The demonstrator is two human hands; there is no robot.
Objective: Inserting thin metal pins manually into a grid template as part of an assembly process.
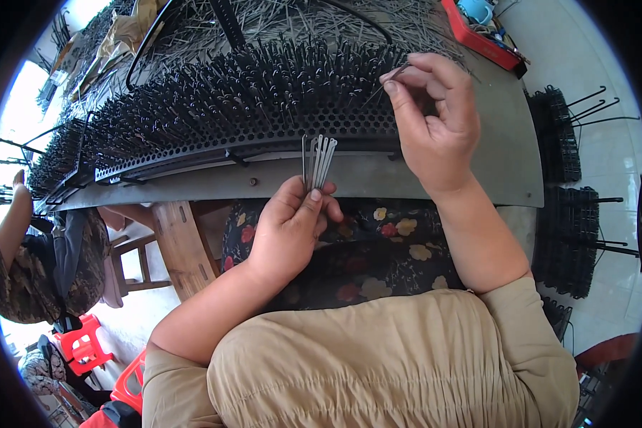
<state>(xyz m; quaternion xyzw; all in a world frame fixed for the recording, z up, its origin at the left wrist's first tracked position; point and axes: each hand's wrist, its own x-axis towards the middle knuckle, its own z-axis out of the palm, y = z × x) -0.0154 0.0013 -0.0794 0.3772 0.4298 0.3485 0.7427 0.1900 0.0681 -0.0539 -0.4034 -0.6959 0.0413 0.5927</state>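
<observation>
My left hand (287,225), held above my lap, grips a small fan of thin metal rods (322,162); they stand upright with small looped tips. Higher and to the right, my right hand (441,125) is closed in a pinch at the right end of a long black perforated rack (264,138). A thin dark rod (379,91) seems to run down from its fingertips, partly lost against the rack. Dense rows of black hooked rods (264,82) stand in the rack's holes.
Loose rods (285,25) lie heaped behind the rack on the grey table (503,143). A red tray (481,39) sits at its far right corner. Bundles of black hooks (571,235) stand to the right. At left are a co-worker's arm (14,221), a wooden bench (182,246) and red stools (85,346).
</observation>
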